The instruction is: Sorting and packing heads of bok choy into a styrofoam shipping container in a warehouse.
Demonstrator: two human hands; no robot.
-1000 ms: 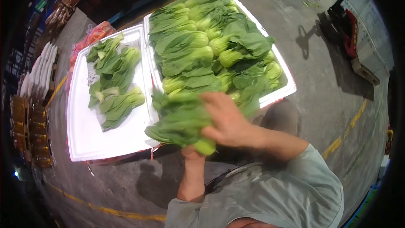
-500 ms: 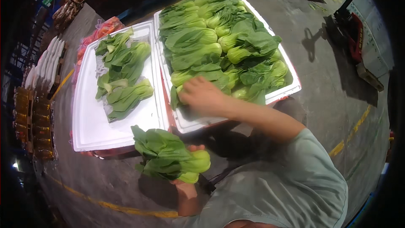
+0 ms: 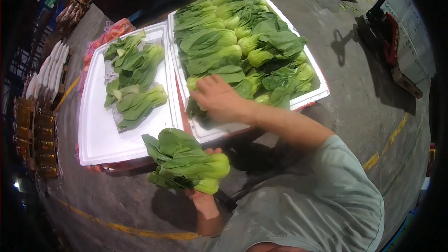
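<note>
One bunch bok choy (image 3: 185,161): near side, in L hand (image 3: 198,195), fingers curled round stalk ends, prob. to leave R hand (image 3: 218,97) free. R hand: over near-left corner of foam box (image 3: 210,133), fingers bent; grip hidden, can't tell. Box: white, rect., rigid. Bunch: bulbous pale stalks, broad floppy leaves.

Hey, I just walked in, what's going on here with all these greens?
A person's left hand holds a bunch of leafy greens in front of two white containers. The right hand is at the near left part of the packed white box. A few loose heads lie on the white tray at left.
</note>
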